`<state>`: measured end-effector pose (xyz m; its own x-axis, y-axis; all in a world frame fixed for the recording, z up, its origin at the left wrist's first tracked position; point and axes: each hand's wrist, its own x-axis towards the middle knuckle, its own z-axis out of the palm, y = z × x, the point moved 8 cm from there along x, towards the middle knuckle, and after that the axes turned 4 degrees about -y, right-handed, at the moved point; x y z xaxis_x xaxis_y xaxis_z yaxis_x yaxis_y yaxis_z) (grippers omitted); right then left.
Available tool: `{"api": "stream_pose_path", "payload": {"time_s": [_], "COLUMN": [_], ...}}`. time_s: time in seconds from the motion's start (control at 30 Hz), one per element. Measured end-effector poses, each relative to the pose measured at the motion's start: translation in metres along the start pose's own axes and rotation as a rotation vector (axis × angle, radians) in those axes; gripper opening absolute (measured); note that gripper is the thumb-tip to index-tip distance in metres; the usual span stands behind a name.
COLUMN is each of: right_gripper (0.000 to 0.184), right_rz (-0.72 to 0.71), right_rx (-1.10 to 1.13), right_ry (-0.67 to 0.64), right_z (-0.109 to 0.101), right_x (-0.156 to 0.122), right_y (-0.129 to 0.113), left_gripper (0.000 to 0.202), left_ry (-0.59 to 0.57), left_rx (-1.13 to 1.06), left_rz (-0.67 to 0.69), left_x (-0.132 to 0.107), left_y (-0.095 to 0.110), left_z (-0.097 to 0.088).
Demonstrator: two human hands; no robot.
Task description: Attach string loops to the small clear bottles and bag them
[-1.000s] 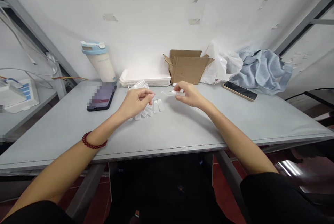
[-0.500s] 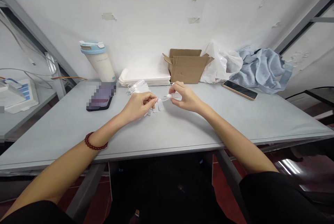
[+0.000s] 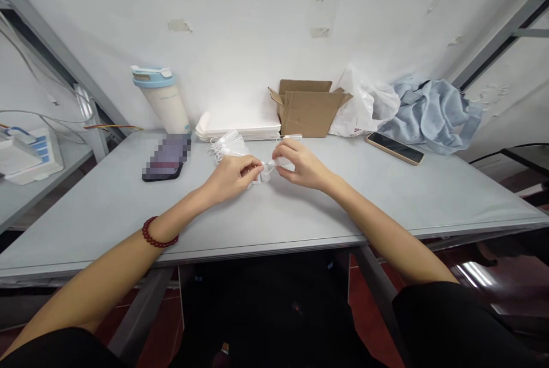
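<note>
My left hand (image 3: pixel 235 176) is closed in a pinch on one end of a thin white cord (image 3: pixel 270 170), just above the table. Facing it, my right hand (image 3: pixel 303 167) pinches a small white tag-like piece (image 3: pixel 283 161), from which the cord loops across. The fingertips of both hands are close together but apart. Several similar white pieces (image 3: pixel 256 181) lie on the table under and behind the left hand, partly hidden by it. Behind that hand is a pile of white tags with cords (image 3: pixel 231 144).
Along the wall stand a tumbler (image 3: pixel 165 102), a stack of white sheets or envelopes (image 3: pixel 240 127), an open cardboard box (image 3: pixel 305 114), a plastic bag (image 3: pixel 360 108) and a blue cloth (image 3: pixel 435 111). One phone (image 3: pixel 394 148) lies right, another (image 3: pixel 165 159) left, on the grey table (image 3: pixel 274 219).
My hands have come closer together. The right hand has moved slightly left and down with the white piece, and the left hand slightly right; the cord now bends into a small loop.
</note>
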<state>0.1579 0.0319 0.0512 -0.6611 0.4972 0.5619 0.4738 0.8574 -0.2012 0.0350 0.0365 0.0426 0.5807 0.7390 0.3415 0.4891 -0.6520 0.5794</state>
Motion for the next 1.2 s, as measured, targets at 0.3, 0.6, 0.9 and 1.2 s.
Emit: {"api": "stream_pose_path", "payload": {"time_s": [0.3,0.6,0.9,1.2], "right_gripper": [0.012,0.011,0.013,0.014], "right_rz": [-0.014,-0.013,-0.02,-0.047], "right_rx": [-0.023,-0.011,-0.003,-0.038], "right_ry": [-0.007,0.012,-0.001,-0.005], "right_z": [0.0011,-0.0034,-0.0021,0.0018], "right_x": [0.0007,0.0005,-0.0004,-0.0025], "right_y": [-0.0056,-0.0042,-0.0055,-0.0075], "left_gripper": [0.02,0.019,0.019,0.018], "left_ry": [0.024,0.037,0.032,0.017], "left_rx": [0.03,0.068,0.089,0.217], "left_rz": [0.038,0.056,0.076,0.134], "left_x": [0.0,-0.0001,-0.0006,-0.0031], "left_y": [0.0049,0.0058,0.0073,0.0061], "left_z": [-0.0018,-0.003,-0.0015,0.0038]}}
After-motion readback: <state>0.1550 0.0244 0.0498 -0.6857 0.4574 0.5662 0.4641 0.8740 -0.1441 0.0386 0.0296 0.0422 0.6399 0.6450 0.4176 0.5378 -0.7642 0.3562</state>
